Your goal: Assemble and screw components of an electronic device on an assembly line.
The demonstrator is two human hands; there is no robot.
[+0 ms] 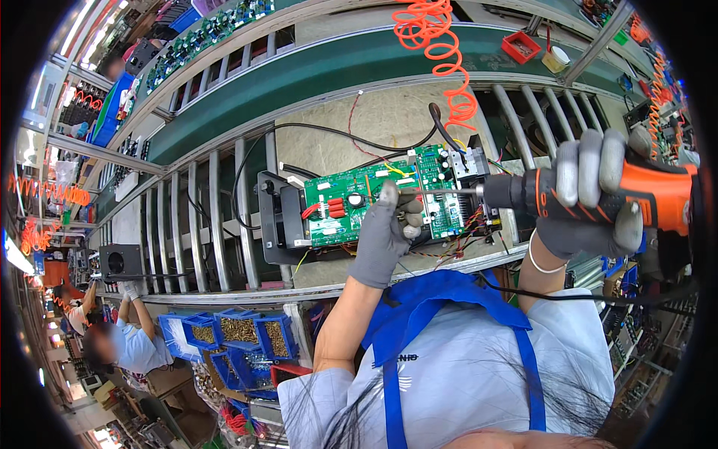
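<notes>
My right hand (pixel 594 176), in a grey glove, grips an orange and black electric screwdriver (pixel 658 198). Its long thin bit (pixel 449 191) points left across a green circuit board (pixel 338 182). At the tip of the bit, my gloved left hand (pixel 380 238) is closed with curled fingers and the thumb up. Whatever lies between those fingertips is too small to make out. The board bears red-sleeved parts, a round capacitor and yellow wires, and lies over a black metal chassis (pixel 275 213). A silver metal block (pixel 470 162) and loose coloured wires are at its right end.
Below the work is a roller conveyor (pixel 215 217) with a flat board (pixel 310 123). An orange coiled hose (pixel 449 67) hangs beyond. Blue bins (pixel 239 329) of screws stand near left. Another person (pixel 134 344) works at far left. A red tray (pixel 520 47) sits far right.
</notes>
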